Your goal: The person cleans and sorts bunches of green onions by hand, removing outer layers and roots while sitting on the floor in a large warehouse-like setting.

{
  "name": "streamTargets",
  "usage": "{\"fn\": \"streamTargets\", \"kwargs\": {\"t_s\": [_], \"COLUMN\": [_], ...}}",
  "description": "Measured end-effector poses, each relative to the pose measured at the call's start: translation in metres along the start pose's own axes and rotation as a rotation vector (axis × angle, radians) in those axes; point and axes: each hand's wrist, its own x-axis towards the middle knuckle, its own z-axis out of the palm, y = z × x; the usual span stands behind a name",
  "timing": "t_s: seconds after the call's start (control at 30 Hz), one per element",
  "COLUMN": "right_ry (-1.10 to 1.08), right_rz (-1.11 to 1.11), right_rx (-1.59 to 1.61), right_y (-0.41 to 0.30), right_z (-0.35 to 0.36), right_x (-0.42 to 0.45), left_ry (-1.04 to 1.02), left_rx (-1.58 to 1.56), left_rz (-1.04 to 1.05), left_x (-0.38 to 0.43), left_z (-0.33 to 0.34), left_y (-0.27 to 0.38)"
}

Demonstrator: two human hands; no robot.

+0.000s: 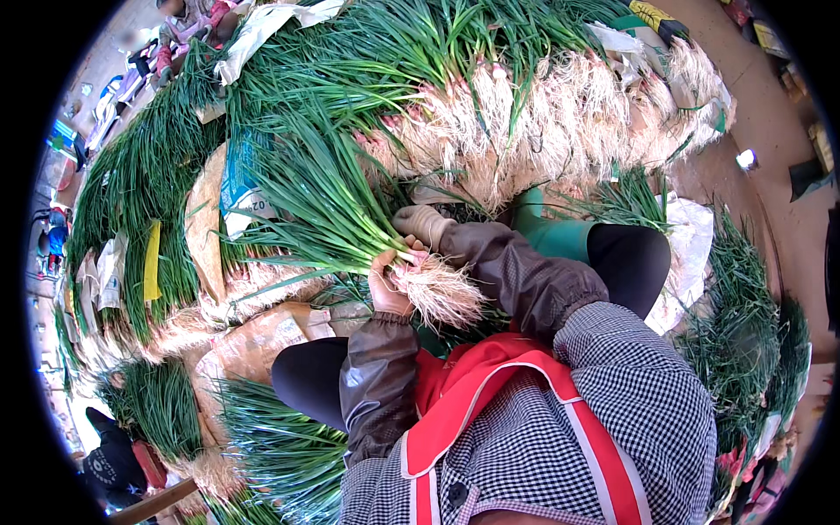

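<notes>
A bunch of green garlic (pixel 367 230) lies slantwise across my hands, its long leaves toward the upper left. Its pale roots (pixel 441 289) hang toward my lap. My left hand (pixel 387 289) is wrapped round the stems just above the pinkish bulbs (pixel 413 259). On the far side of the same stems is my right hand (pixel 422 224), in a light knit glove with the fingers bent. It is against or close beside the bunch; its fingertips are partly hidden, so I cannot tell whether it grips.
A large pile of green garlic (pixel 564 111) spreads ahead, roots facing me. More stacks (pixel 157 177) stand at the left, with a blue-and-white sack (pixel 246 177) between them. Another heap (pixel 289 440) lies beside my left knee. A white sheet (pixel 686 256) is at right. People (pixel 118 459) sit farther off.
</notes>
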Motion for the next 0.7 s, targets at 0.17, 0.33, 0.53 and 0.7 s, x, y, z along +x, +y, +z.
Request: {"fn": "streamTargets", "kwargs": {"t_s": [0.17, 0.33, 0.53, 0.7], "right_ry": [0.131, 0.058, 0.563, 0.209], "right_rz": [-0.025, 0.182, -0.045, -0.424], "right_rx": [-1.181, -1.05, -1.095, -0.854], "right_y": [0.085, -0.032, -0.044, -0.023], "right_z": [-0.044, -0.054, -0.143, -0.079], "right_x": [0.03, 0.023, 0.099, -0.005], "left_ry": [0.058, 0.095, 0.056, -0.102], "left_rx": [-0.007, -0.038, -0.005, -0.049], "left_rz": [-0.209, -0.156, -0.008, 0.104], "left_x": [0.017, 0.0, 0.015, 0.014], "left_z": [-0.013, -0.008, 0.011, 0.015], "left_y": [-0.018, -0.006, -0.016, 0.009]}}
